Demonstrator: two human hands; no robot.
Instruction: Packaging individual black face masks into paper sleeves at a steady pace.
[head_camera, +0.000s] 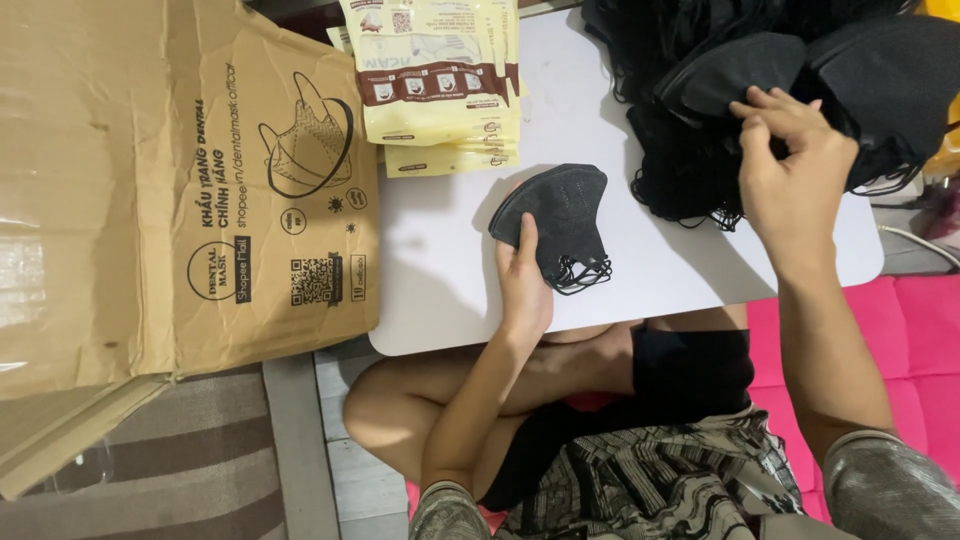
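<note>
My left hand (523, 283) holds a small stack of folded black face masks (560, 218) above the near edge of a low white table (450, 270), thumb on top, ear loops hanging at the right. My right hand (790, 160) reaches into a big pile of loose black masks (760, 70) at the table's far right. Its fingertips pinch at the edge of one mask in the pile.
A large brown cardboard box (170, 190) stands at the left, overlapping the table's edge. A stack of cream and brown printed pouches (440, 80) lies at the table's far middle. My crossed legs are under the table, and a pink mat (920, 340) lies to the right.
</note>
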